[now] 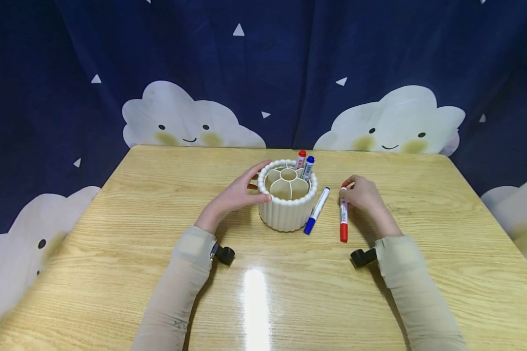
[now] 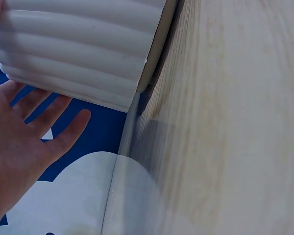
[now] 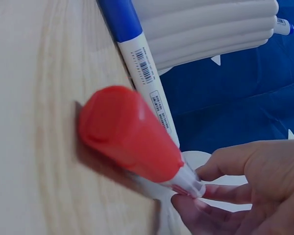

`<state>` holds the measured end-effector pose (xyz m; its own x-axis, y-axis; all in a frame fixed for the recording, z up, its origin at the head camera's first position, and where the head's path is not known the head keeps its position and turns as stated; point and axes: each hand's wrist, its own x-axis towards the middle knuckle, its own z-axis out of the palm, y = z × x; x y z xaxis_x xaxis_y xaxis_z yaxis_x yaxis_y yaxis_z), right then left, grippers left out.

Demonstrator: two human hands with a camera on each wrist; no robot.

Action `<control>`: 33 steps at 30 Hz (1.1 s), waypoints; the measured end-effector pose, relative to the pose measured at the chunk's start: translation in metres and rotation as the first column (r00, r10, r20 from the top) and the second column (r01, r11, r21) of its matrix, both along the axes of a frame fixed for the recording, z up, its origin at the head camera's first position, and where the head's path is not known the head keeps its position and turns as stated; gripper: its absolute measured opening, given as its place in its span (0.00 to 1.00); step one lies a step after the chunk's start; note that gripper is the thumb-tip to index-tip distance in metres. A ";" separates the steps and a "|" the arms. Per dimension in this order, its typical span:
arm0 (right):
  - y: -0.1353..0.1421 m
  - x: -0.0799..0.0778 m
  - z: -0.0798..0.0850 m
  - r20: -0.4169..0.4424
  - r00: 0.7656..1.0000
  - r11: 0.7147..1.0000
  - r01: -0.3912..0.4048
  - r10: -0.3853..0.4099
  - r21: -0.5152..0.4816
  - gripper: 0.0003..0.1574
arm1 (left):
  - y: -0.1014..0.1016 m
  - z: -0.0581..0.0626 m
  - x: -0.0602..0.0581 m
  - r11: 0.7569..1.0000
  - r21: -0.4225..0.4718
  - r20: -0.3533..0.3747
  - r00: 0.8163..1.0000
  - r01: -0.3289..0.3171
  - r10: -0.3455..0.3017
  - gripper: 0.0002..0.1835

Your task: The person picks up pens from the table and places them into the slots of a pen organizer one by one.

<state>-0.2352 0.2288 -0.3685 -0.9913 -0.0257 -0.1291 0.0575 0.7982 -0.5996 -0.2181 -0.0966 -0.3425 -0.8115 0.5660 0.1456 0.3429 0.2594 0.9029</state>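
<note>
A cream ribbed pen holder (image 1: 285, 214) with a beaded rim and inner compartments stands upright on the table. My left hand (image 1: 239, 192) holds its left side, thumb at the near rim and fingers round the back; in the left wrist view those fingers (image 2: 63, 129) are spread along the ribbed wall. With thumb and fingertips, my right hand (image 1: 362, 195) pinches the far end of a white marker with a red cap (image 1: 344, 231). Between that marker and the holder lies a blue-capped marker (image 1: 318, 209). A red marker (image 1: 301, 158) and a blue marker (image 1: 308, 167) stand inside the holder.
The wooden table (image 1: 158, 273) reaches back to a dark blue curtain (image 1: 281, 73) printed with clouds and triangles. A black wrist camera (image 1: 225, 254) sits on the left wrist, another camera (image 1: 362, 257) on the right. Light glares on the near tabletop.
</note>
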 end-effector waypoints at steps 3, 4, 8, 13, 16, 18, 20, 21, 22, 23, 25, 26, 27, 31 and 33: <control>0.001 0.001 0.003 -0.053 0.998 0.999 0.020 -0.021 -0.026 0.19 | 0.000 0.000 0.000 1.000 -0.004 0.004 1.000 -0.002 0.002 0.47; 0.001 0.002 0.005 -0.069 0.997 0.999 0.027 -0.030 -0.037 0.19 | 0.000 0.001 0.000 1.000 -0.004 0.004 1.000 -0.002 0.002 0.47; -0.001 0.003 0.012 -0.130 0.991 0.998 0.036 -0.042 -0.050 0.18 | 0.001 0.002 0.001 1.000 0.000 0.001 1.000 0.002 -0.002 0.46; -0.004 0.004 0.024 -0.225 0.974 0.999 0.027 -0.033 -0.029 0.18 | 0.000 -0.014 -0.010 1.000 0.004 -0.013 1.000 -0.006 0.006 0.46; -0.007 0.004 0.035 -0.269 0.962 0.998 0.025 -0.040 -0.058 0.18 | 0.000 -0.011 -0.008 1.000 0.009 -0.009 1.000 -0.003 0.003 0.46; -0.009 0.003 0.043 -0.295 0.954 0.996 0.029 -0.051 -0.079 0.19 | 0.001 -0.003 -0.003 1.000 0.008 -0.001 1.000 0.003 -0.003 0.46; -0.011 0.003 0.051 -0.324 0.944 0.995 0.035 -0.064 -0.095 0.19 | 0.001 0.001 0.001 1.000 0.002 -0.004 1.000 0.004 -0.004 0.46; -0.012 0.002 0.054 -0.338 0.939 0.994 0.039 -0.071 -0.100 0.19 | 0.001 0.002 0.001 1.000 -0.001 -0.005 1.000 0.003 -0.003 0.46; -0.013 0.002 0.058 -0.351 0.933 0.994 0.041 -0.076 -0.106 0.19 | 0.001 0.003 0.002 1.000 -0.004 -0.007 1.000 0.002 -0.002 0.46; -0.014 0.002 0.061 -0.365 0.927 0.993 0.041 -0.079 -0.110 0.19 | 0.001 0.003 0.002 1.000 -0.005 -0.006 1.000 0.002 -0.002 0.46; -0.016 0.001 0.068 -0.389 0.917 0.991 0.039 -0.086 -0.127 0.19 | 0.001 0.002 0.001 1.000 -0.003 -0.011 1.000 0.005 -0.005 0.46; -0.017 0.000 0.072 -0.400 0.913 0.990 0.035 -0.086 -0.133 0.18 | 0.001 0.002 0.001 1.000 0.000 -0.010 1.000 0.006 -0.006 0.46; -0.019 0.000 0.075 -0.413 0.906 0.990 0.035 -0.088 -0.136 0.18 | 0.001 0.002 0.001 1.000 0.002 -0.011 1.000 0.008 -0.008 0.46; -0.025 -0.001 0.089 -0.456 0.885 0.989 0.031 -0.094 -0.144 0.18 | 0.000 0.002 0.000 1.000 0.005 -0.013 1.000 0.011 -0.011 0.46; -0.028 -0.001 0.095 -0.469 0.878 0.988 0.028 -0.097 -0.153 0.18 | 0.000 0.002 0.000 1.000 0.004 -0.014 1.000 0.011 -0.011 0.46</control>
<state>-0.2366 0.2007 -0.2731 -0.9326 0.0556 0.3565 -0.2139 0.7104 -0.6705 -0.2180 -0.0966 -0.3409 -0.8033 0.5740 0.1589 0.3579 0.2519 0.8991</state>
